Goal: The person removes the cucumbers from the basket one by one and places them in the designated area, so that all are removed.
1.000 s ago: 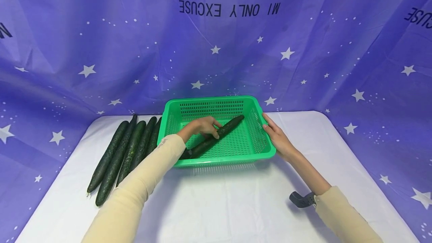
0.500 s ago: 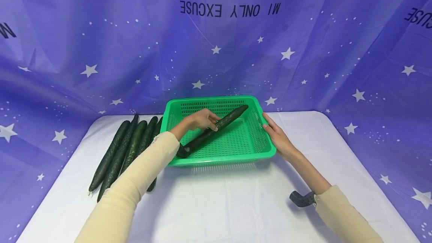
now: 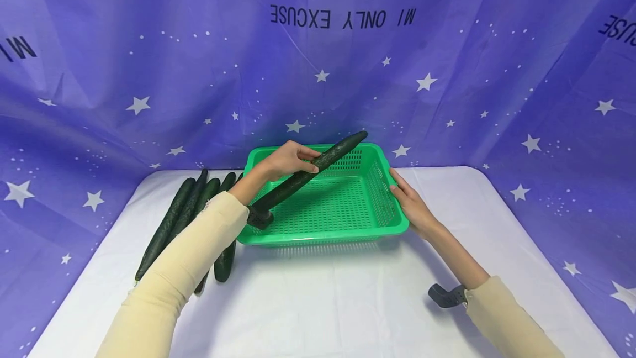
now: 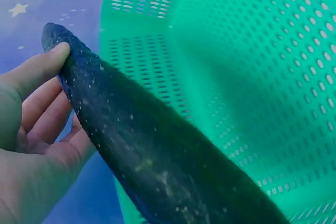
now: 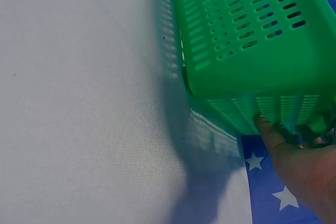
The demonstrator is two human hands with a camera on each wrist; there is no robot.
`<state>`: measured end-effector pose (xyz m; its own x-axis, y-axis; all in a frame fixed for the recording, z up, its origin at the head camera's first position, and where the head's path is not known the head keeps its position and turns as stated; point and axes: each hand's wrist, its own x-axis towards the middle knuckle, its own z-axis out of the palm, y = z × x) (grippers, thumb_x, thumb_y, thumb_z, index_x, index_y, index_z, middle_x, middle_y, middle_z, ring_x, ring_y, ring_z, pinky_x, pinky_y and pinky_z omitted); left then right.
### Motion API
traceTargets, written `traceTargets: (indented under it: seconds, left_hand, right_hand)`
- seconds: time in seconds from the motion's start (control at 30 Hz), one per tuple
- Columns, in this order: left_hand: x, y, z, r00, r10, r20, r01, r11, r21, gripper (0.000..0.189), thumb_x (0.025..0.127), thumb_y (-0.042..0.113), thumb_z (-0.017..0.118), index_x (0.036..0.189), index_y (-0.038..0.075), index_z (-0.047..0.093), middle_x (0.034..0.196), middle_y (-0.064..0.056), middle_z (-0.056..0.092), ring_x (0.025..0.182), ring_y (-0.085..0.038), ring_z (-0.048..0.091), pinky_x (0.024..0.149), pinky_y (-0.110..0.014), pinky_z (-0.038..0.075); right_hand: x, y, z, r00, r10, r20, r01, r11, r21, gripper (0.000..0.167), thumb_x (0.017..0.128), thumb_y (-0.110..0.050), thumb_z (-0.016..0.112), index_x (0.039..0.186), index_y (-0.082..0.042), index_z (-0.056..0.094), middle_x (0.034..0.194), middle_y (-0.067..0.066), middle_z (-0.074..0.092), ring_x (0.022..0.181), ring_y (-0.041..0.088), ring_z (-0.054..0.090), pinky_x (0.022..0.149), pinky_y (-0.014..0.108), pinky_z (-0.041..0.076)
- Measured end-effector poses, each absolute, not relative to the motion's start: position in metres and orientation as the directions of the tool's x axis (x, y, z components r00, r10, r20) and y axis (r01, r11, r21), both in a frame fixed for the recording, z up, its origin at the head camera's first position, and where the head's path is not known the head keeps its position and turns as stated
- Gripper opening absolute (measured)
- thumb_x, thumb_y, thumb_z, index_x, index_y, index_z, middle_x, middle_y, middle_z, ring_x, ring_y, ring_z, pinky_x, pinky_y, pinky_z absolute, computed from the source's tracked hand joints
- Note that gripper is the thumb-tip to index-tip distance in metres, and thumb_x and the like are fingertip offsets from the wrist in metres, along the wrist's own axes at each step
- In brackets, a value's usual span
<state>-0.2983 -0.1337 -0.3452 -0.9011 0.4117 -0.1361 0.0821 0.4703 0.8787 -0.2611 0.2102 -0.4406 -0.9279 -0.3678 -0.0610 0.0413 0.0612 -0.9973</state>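
My left hand (image 3: 292, 159) pinches a long dark green cucumber (image 3: 343, 149) between thumb and fingers near its middle. It is tilted, its far end up above the back rim of a green plastic basket (image 3: 323, 236) and its near end by the left wrist camera. In the left wrist view, the cucumber (image 4: 142, 135) crosses in front of the basket's perforated wall (image 4: 142, 56). My right hand (image 3: 414, 203) holds the basket's right end at the rim. In the right wrist view, the thumb (image 5: 270, 135) touches the end wall from outside; the other fingers are partly hidden.
Several cucumbers (image 3: 166, 228) lie side by side on the white tablecloth (image 3: 348, 303), left of the basket and partly behind the left sleeve (image 3: 174, 275). A purple curtain (image 3: 199, 87) with stars hangs behind the table. A black camera mount (image 3: 446, 295) sticks out from the right wrist.
My left hand has raised the cucumber from the basket's floor, moving up and to the left, and its far end now stands above the back rim. The right hand stays on the basket.
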Motion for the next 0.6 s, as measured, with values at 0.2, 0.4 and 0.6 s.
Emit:
traceTargets:
  seconds: [0.2,0.4,0.6]
  left_hand:
    - [-0.286,-0.144,-0.325,-0.928,0.369,-0.049,0.142,0.473,0.87,0.05,0.092,0.01,0.074,0.139,0.006,0.059,0.143,-0.012,0.053,0.134,-0.028,0.046,0.105,-0.045,0.043]
    - [-0.27,-0.163,-0.309,-0.945,0.327,0.022,0.182,0.467,0.865,0.05,0.093,0.013,0.073,0.14,0.007,0.059,0.144,-0.012,0.053,0.133,-0.027,0.048,0.104,-0.046,0.044]
    - [-0.25,-0.191,-0.301,-0.958,0.281,0.053,0.197,0.515,0.834,0.051,0.094,0.016,0.072,0.142,0.007,0.057,0.146,-0.014,0.051,0.132,-0.03,0.048,0.103,-0.05,0.043]
  right_hand:
    - [-0.261,0.211,-0.441,-0.931,-0.359,-0.064,0.038,0.08,-0.996,0.062,0.11,-0.035,0.036,0.163,-0.025,0.004,0.165,0.01,0.014,0.123,0.041,0.049,0.088,0.033,0.055]
    - [-0.26,0.21,-0.44,-0.932,-0.355,-0.068,0.039,0.089,-0.995,0.061,0.11,-0.036,0.036,0.162,-0.027,0.006,0.166,0.008,0.01,0.125,0.039,0.047,0.088,0.031,0.054]
    - [-0.26,0.209,-0.439,-0.933,-0.352,-0.07,0.045,0.078,-0.996,0.061,0.11,-0.035,0.037,0.162,-0.027,0.006,0.166,0.008,0.01,0.128,0.042,0.044,0.089,0.032,0.053]
